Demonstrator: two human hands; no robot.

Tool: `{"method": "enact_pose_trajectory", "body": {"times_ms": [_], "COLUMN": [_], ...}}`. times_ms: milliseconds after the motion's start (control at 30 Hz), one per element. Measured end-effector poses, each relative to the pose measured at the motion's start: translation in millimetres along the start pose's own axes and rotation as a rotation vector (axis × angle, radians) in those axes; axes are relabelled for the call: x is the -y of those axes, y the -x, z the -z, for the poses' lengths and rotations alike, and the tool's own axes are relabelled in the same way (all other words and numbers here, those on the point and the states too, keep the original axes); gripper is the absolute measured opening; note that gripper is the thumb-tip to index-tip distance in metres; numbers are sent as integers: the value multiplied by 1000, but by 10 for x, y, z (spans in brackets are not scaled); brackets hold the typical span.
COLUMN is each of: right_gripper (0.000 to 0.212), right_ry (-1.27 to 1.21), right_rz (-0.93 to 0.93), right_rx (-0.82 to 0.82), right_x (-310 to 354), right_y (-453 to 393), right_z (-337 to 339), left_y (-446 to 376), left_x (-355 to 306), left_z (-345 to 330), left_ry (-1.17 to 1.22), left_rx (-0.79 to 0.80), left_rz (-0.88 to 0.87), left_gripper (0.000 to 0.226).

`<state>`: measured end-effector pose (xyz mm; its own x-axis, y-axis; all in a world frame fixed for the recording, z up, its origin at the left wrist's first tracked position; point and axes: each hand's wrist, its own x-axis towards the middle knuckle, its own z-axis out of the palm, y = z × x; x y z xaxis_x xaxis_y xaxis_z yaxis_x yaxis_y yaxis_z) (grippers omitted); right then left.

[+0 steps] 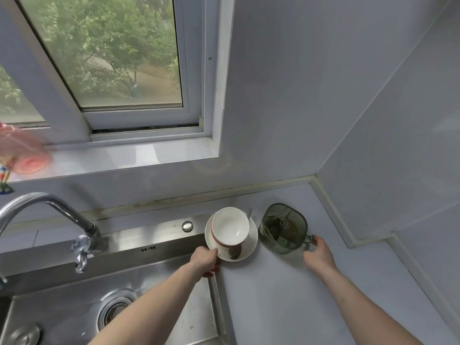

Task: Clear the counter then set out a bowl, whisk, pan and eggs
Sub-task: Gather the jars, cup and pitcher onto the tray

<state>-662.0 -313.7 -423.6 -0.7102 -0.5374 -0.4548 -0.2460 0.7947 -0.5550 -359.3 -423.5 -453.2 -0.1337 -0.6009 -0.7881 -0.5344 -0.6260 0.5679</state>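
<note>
Both my hands are only starting the clearing: left hand (204, 261) fingers pinch the plate (250, 246) under a bowl (230, 226), right hand (319, 255) fingers grip the jug (283, 229) handle on the counter (286, 295); whisk, pan, eggs unseen.

We get one head view, looking steeply down and forward, close over counter (286, 295); window (112, 58) upper left.

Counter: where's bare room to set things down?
Bare: counter in front of the plate and green container, between the sink and right wall. Also the back corner behind the container. Crowded: the strip beside the sink, where both hands grip them.
</note>
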Motion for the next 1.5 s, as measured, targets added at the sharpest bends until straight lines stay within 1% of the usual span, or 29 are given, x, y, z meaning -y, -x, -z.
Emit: {"method": "enact_pose_trajectory", "body": {"times_ms": [100,167,233,467,533,600,667,800,867,1000,1200,1367,1500], "right_gripper": [58,59,60,47,37,21,14,14,16,8,6,3,2], "right_ry": [11,27,48,43,38,65,77,84,82,15,-36,-96,-159], "right_rz": [-13,-16,-13,-35,-37,-30,-15,-26,-22,-10,-2,13,16], "right_rx": [-1,2,4,23,32,60,83,143,145,144,122,88,61], "right_x": [2,-8,-6,-39,-88,-127,-159,-265,-310,-246,-462,-611,-721], "right_y": [-37,-67,-78,-21,16,65,121,233,325,730,1189,1698,2223], "right_z": [-6,-12,-18,-93,-124,-145,-177,-265,-296,-215,-120,-91,-56], "left_y": [-10,-15,-33,-161,-209,-382,-386,-62,56,333,766,1115,1252], "left_x": [-42,-70,-86,1,59,170,192,82,70,67,210,388,623], "left_z": [-6,-6,-7,-18,-23,-43,-29,59,104,187,313,401,446], "left_ry": [-11,-26,-36,31,47,75,77,80,72,60,18,-74,-48], "left_rx": [-18,-27,-32,-45,-44,-46,-57,-55,-54,-20,-18,-30,14], "left_rz": [-2,-4,-8,-21,-11,-11,-9,-24,-49,-90,-98,-106,-111], "left_gripper": [19,17,19,25,28,37,45,33,34,28,33,30,31]}}
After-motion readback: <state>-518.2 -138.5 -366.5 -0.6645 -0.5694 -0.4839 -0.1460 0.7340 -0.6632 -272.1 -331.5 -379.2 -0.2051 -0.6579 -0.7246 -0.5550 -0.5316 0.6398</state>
